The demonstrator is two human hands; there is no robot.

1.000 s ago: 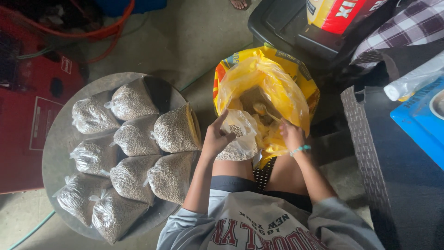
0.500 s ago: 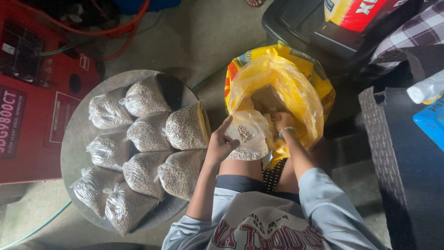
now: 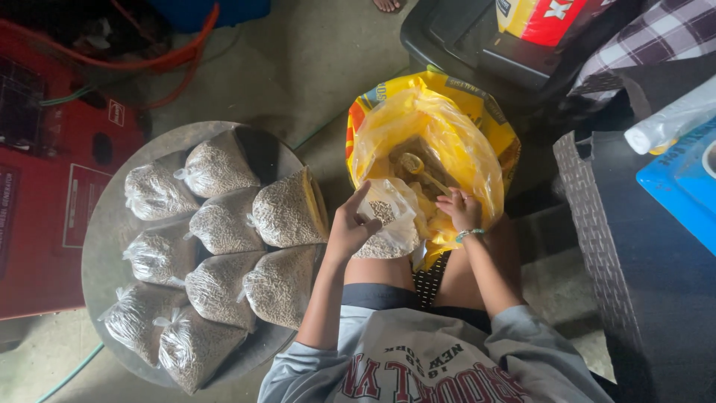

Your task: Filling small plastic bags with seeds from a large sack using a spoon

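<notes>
While my left hand [image 3: 349, 230] pinches the mouth of the small clear bag [image 3: 388, 224] of grain, at the 6 o'clock edge of the yellow sack [image 3: 447, 130], my right hand [image 3: 461, 211] rests inside the sack; whether its fingers grip the scoop [image 3: 418, 166] I cannot tell. I judge the bag soft, saggy and fairly heavy, best held by its neck with support beneath. At 9 o'clock, tied bags [image 3: 216, 224] crowd a round metal tray [image 3: 101, 231]; a red-and-yellow package [image 3: 548, 19] sits at 1 o'clock.
</notes>
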